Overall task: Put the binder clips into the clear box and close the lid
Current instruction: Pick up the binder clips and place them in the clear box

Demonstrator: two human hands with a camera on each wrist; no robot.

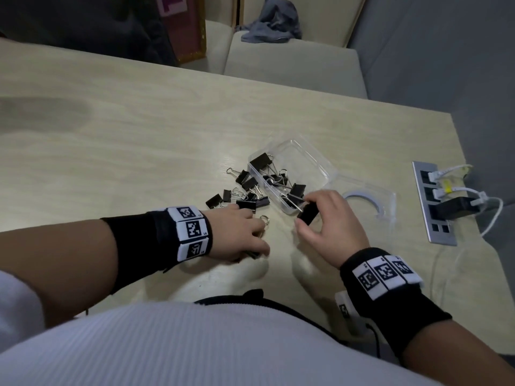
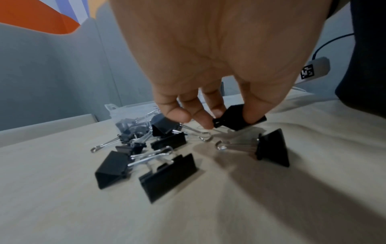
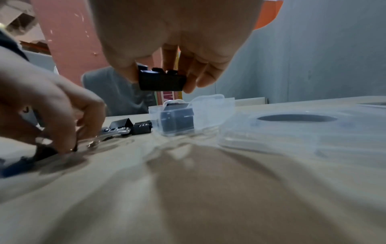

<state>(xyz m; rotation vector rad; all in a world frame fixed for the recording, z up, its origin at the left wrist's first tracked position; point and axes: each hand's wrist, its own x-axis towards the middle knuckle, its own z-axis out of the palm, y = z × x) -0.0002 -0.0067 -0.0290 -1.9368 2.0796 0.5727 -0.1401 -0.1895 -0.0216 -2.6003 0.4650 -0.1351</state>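
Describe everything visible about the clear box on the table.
The clear box is a small, transparent plastic tray with rounded corners, open and upright on the wooden table. Several black binder clips lie inside, one propped over its far-left rim. Its lid lies flat to the right. The right hand hovers at its near end.

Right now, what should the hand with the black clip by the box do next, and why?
Probably carry it over the clear box and let go: the right hand pinches a binder clip beside the open box's near rim, not inside yet.
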